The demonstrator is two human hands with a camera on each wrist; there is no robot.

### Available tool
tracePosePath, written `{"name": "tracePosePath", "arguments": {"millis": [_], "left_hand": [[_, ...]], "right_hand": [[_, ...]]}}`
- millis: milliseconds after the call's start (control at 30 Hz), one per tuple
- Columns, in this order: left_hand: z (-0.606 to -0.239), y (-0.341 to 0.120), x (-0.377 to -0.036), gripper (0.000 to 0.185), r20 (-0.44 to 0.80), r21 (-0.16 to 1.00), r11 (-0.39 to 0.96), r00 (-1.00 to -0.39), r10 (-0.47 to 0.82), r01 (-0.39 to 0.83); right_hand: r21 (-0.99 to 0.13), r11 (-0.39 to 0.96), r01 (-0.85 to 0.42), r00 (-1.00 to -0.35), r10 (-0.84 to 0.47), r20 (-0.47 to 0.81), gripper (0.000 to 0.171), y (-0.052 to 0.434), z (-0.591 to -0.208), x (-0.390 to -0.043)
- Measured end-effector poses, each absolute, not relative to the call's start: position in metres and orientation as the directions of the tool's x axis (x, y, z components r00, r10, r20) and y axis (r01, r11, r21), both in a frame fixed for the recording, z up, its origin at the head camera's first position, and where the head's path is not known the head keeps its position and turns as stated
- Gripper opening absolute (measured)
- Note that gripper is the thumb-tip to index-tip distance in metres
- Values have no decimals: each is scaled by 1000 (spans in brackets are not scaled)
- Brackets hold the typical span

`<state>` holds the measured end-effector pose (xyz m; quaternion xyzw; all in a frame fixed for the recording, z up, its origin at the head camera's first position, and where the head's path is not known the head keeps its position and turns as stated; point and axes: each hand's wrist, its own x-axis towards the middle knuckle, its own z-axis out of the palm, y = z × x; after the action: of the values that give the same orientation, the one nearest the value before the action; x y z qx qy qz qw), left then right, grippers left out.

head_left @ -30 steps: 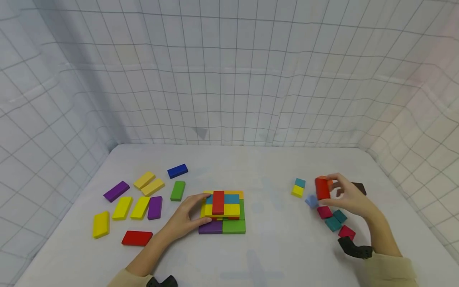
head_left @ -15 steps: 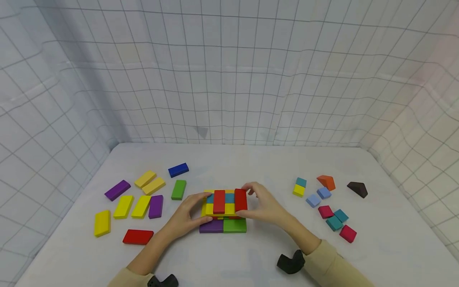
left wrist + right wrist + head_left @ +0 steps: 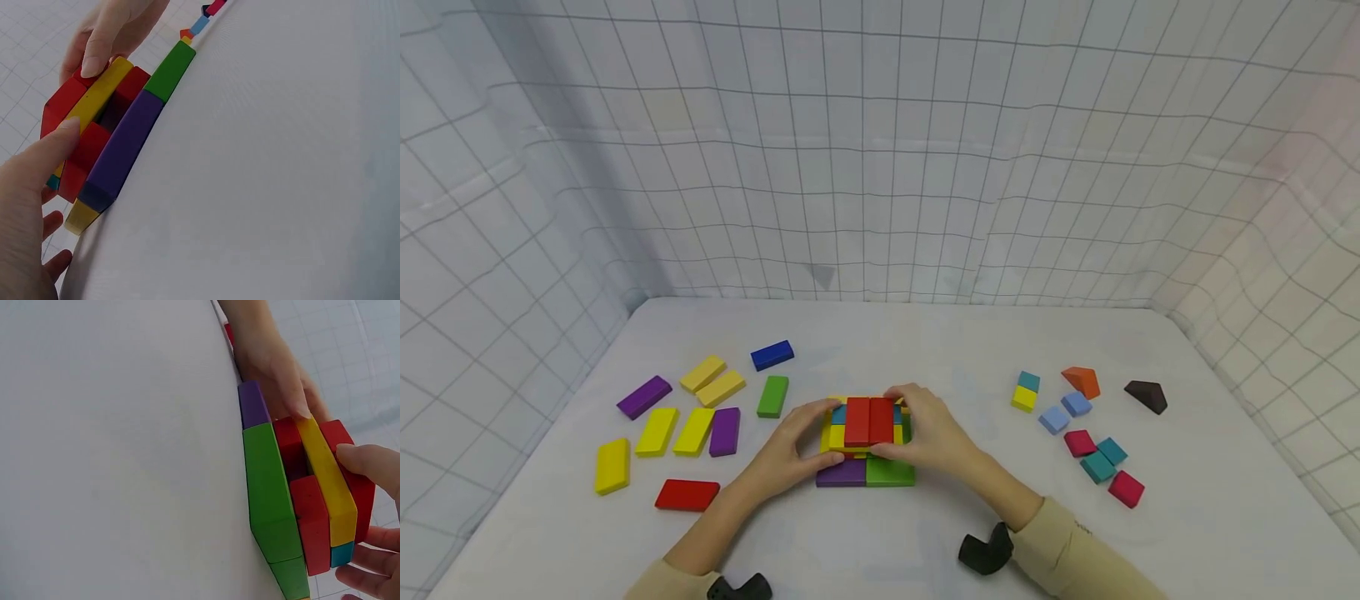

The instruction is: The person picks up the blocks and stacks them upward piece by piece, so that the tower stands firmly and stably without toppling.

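Since half a second ago the right hand (image 3: 925,429) has slid its red block (image 3: 882,421) leftward, so it now sits flush against the other red block (image 3: 857,422) on top of the stack (image 3: 867,442). A second back that block was off at the right by the small pieces.

Both hands bracket the stack, seemingly to square the top pair and keep the lower layers from shifting. Left hand (image 3: 790,450) rests at the stack's left side, thumb and fingertips pressed to the edges of the upper layers, fingers gently curved. Right hand mirrors it from the right, thumb at the near edge and fingers curled over the far edge of the red block, pinching it in place. Wrist views show thumbs on the yellow layer (image 3: 325,481) and the purple block (image 3: 122,150) and green block (image 3: 269,487) at the base.

Loose planks (image 3: 692,432) lie to the left on the table (image 3: 940,342), small cubes and wedges (image 3: 1078,417) to the right, well apart.
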<state>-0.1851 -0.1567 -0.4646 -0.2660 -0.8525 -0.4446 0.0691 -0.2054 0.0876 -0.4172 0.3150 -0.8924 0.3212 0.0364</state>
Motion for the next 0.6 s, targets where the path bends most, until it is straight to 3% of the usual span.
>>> {"name": "tracePosePath", "arguments": {"millis": [300, 600], "left_hand": [[-459, -144, -185, 72, 327, 771, 423, -865, 380, 477], [-460, -141, -189, 64, 352, 789, 380, -862, 365, 483]], "right_hand": [[-625, 505, -595, -761, -605, 235, 68, 92, -420, -211], [-611, 475, -634, -729, -631, 267, 66, 93, -423, -214]]}}
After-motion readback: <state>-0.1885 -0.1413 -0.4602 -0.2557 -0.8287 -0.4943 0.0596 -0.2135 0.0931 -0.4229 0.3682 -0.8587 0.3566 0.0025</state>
